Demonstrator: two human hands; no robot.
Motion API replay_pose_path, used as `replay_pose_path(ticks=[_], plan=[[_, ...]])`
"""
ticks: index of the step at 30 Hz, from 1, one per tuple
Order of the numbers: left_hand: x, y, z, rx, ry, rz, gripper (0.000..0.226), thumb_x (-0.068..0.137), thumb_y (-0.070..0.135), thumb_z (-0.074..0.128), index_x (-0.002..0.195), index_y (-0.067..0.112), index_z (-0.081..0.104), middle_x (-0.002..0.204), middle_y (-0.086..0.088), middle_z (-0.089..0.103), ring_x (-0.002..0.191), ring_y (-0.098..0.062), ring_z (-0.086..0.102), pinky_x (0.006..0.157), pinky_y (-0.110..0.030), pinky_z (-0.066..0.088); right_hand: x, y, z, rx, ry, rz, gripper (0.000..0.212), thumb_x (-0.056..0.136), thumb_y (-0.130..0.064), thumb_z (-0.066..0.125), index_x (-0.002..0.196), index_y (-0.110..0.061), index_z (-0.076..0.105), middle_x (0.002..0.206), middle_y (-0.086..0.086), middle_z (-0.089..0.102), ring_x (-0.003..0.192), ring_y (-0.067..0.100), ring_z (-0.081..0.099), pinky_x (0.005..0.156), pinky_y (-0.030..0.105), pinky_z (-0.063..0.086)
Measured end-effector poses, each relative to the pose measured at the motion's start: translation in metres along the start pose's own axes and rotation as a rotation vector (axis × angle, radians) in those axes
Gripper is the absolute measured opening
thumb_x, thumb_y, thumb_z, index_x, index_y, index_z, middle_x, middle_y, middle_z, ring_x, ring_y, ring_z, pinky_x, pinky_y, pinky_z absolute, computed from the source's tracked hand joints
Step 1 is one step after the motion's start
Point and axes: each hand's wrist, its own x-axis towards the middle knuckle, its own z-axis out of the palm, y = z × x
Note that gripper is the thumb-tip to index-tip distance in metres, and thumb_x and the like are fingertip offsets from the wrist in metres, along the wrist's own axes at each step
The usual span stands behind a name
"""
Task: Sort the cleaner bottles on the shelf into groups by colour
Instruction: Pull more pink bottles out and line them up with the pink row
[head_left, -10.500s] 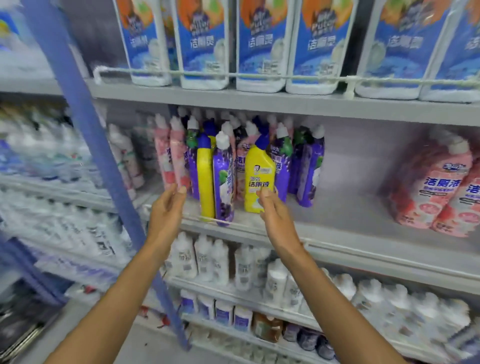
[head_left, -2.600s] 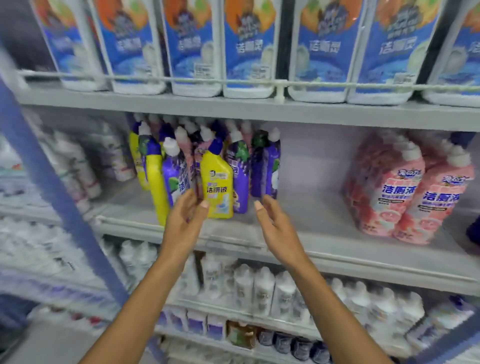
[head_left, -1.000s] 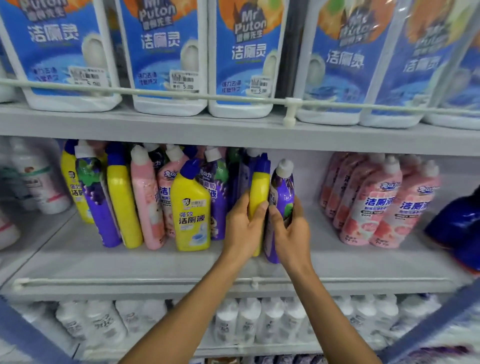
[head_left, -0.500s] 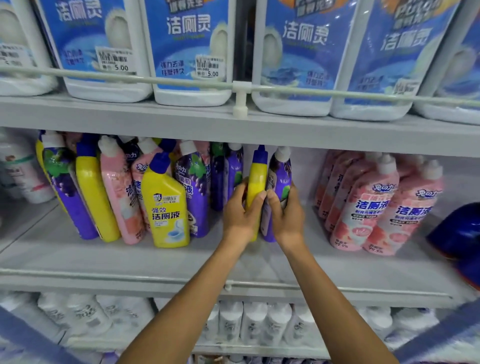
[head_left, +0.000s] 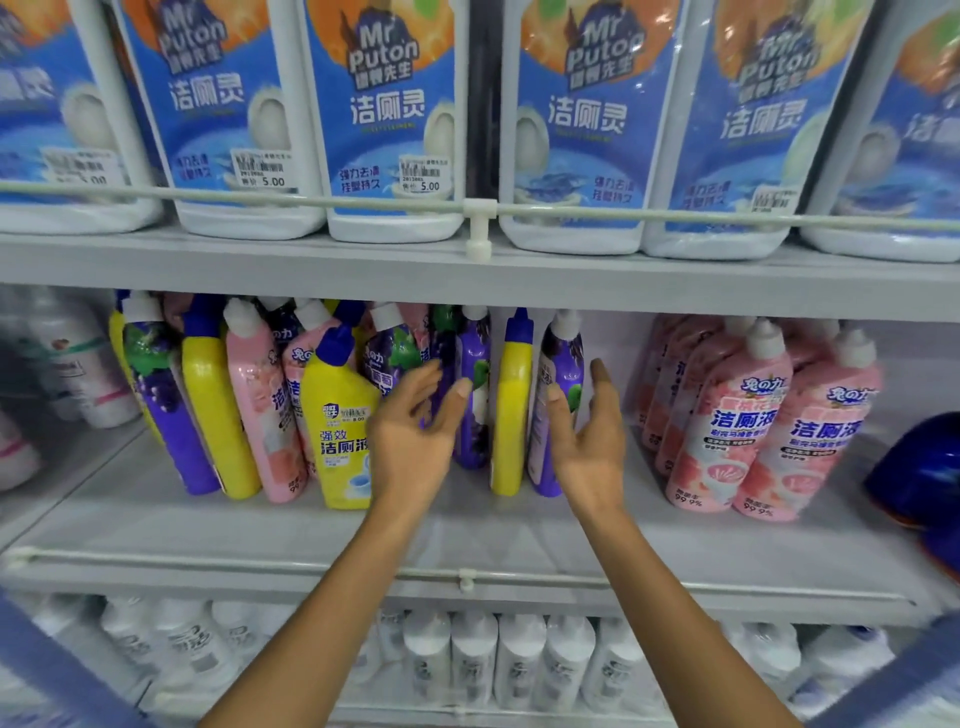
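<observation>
On the middle shelf (head_left: 156, 525) stands a mixed cluster of cleaner bottles: purple, yellow and pink ones at the left, with a yellow labelled bottle (head_left: 340, 431) in front. A slim yellow bottle (head_left: 511, 410) and a purple bottle (head_left: 558, 395) stand side by side, a little apart from the cluster. My left hand (head_left: 415, 441) hovers open in front of a purple bottle (head_left: 475, 410), holding nothing. My right hand (head_left: 589, 441) is open just right of the purple bottle, fingers spread. A group of pink bottles (head_left: 753, 421) stands at the right.
Large white and blue cleaner jugs (head_left: 384, 119) fill the top shelf behind a white rail (head_left: 478, 210). White bottles (head_left: 498, 660) line the shelf below. A dark blue container (head_left: 919, 467) sits at the far right, white bottles (head_left: 67, 358) at the far left.
Both hands have let go of the slim yellow bottle and the purple bottle, which now stand on the shelf. The hands have opened and drawn back slightly.
</observation>
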Motion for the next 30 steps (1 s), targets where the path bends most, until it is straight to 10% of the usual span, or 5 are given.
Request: replay_pose_path(ticks=[8,14,18,26,30], plan=[[0.014,0.023,-0.092,0.032,0.208,0.138,0.042,0.092,0.041,0.070,0.133,0.035,0.064,0.135,0.015,0.066,0.131,-0.005,0.058,0.113,-0.043,0.047,-0.030,-0.078,0.045,0.275,-0.044,-0.159,0.063,0.099,-0.048,0.054,0.156,-0.029,0.036,0.157,-0.015,0.041,0.147,0.007,0.037,0.120,0.039,0.035],[0.026,-0.020,-0.101,0.204,0.086,0.010,0.073,0.089,0.052,0.068,0.155,0.039,0.039,0.155,0.011,0.050,0.142,-0.011,0.048,0.115,-0.043,0.044,-0.012,-0.084,0.127,0.241,-0.320,-0.027,0.056,0.103,-0.038,0.056,0.154,-0.020,0.040,0.138,-0.022,0.048,0.127,-0.007,0.047,0.098,-0.001,0.030],[0.013,-0.030,-0.091,0.239,0.061,0.003,0.081,0.098,0.032,0.069,0.164,0.030,0.022,0.167,0.009,0.030,0.152,-0.012,0.031,0.122,-0.041,0.035,-0.017,-0.056,0.154,0.150,-0.329,0.055,0.049,0.099,-0.042,0.062,0.139,-0.014,0.052,0.128,-0.003,0.066,0.119,0.012,0.060,0.098,0.021,0.045],[0.007,-0.041,-0.097,0.236,0.085,-0.130,0.040,0.083,0.030,0.085,0.117,0.020,0.065,0.099,0.004,0.075,0.084,0.000,0.070,0.070,-0.012,0.053,-0.024,-0.048,0.138,0.016,-0.221,0.089,0.040,0.096,-0.046,0.064,0.099,-0.007,0.058,0.076,-0.005,0.062,0.066,0.006,0.056,0.065,0.027,0.043],[0.007,-0.044,-0.096,0.104,0.036,-0.181,0.041,0.083,0.025,0.085,0.118,0.015,0.066,0.102,0.003,0.077,0.092,-0.010,0.075,0.077,-0.025,0.061,-0.040,-0.048,0.112,0.019,-0.179,0.038,0.034,0.095,-0.040,0.067,0.103,-0.007,0.062,0.083,-0.007,0.069,0.070,-0.001,0.063,0.063,0.017,0.047]])
